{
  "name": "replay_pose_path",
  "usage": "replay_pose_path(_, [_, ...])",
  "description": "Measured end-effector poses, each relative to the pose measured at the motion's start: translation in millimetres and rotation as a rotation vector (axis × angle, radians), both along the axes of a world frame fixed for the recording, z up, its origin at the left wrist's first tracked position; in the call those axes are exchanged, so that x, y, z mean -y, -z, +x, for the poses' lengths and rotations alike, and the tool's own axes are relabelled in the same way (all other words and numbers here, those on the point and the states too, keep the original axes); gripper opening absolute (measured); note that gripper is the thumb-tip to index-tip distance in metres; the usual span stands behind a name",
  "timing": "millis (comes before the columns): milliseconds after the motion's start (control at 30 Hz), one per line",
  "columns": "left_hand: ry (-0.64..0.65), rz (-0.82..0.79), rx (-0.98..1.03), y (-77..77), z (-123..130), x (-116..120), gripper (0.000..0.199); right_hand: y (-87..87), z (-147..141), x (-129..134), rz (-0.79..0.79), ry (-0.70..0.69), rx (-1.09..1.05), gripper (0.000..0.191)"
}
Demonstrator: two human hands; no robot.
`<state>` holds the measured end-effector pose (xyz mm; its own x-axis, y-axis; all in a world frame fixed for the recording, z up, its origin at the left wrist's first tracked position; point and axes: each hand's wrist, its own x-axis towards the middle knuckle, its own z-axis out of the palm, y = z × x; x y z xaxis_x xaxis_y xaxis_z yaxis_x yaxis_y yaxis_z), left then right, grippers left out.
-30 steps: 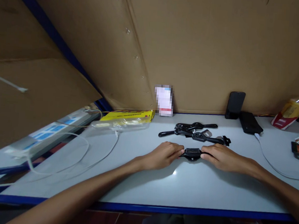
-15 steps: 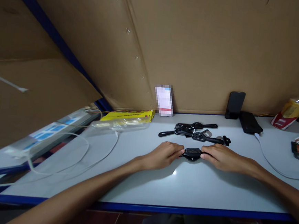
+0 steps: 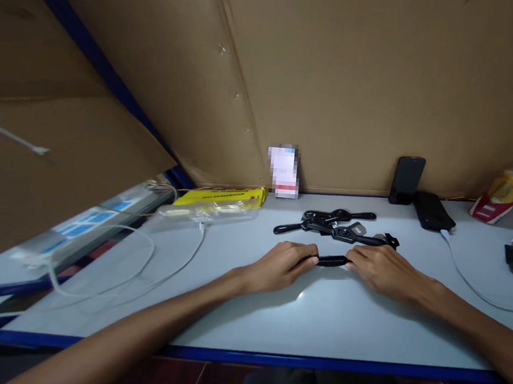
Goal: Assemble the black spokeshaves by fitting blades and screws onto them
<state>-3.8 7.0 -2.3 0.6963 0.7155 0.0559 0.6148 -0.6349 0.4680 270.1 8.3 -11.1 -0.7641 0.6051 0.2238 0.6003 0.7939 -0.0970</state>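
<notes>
A black spokeshave (image 3: pixel 331 261) is held level above the white table by both hands, one at each end. My left hand (image 3: pixel 284 266) is closed around its left handle, and my right hand (image 3: pixel 379 271) grips the right one. Both handles are mostly hidden in the fingers. The middle of the tool shows as a thin dark bar, seen edge-on. Just beyond my hands lie more black spokeshaves, a rear one (image 3: pixel 361 215) and a front one (image 3: pixel 344 234), overlapping each other. A small grey metal plate (image 3: pixel 358 228) lies against them.
Yellow packets (image 3: pixel 220 196) and clear plastic lie at the back left. A lit phone (image 3: pixel 285 172) and a dark phone (image 3: pixel 407 179) lean on the cardboard wall. Black pouch (image 3: pixel 435 212), bottle (image 3: pixel 500 196) and white cable (image 3: pixel 462 282) are right; a power strip (image 3: pixel 89 226) is left.
The held spokeshave has been turned about its long axis. Its broad middle with the blade area faced me before; now only a thin edge shows. Both hands keep their grip.
</notes>
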Motion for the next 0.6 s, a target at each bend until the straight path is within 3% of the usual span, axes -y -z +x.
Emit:
replay_pose_path(100, [0.025,0.005,0.002,0.7,-0.9,-0.2,0.04,-2.1,1.0,0.7,0.11,-0.02,0.022,0.036])
replay_pose_path(200, [0.018,0.021,0.001,2.0,-1.3,-0.1,0.041,-5.4,0.8,1.6,0.09,-0.009,-0.012,0.035])
replay_pose_path(333, [0.018,0.11,0.031,3.8,-2.6,0.7,0.036,-13.3,-0.6,3.5,-0.026,0.027,-0.063,0.034])
replay_pose_path(533, [0.092,0.436,-0.047,6.4,-7.0,0.9,0.031,-31.6,-0.5,7.7,-0.393,0.009,-0.062,0.026])
replay_pose_path(600, [0.113,0.48,-0.066,6.4,-7.8,0.7,0.031,-32.3,0.4,7.1,-0.432,0.006,-0.05,0.025])
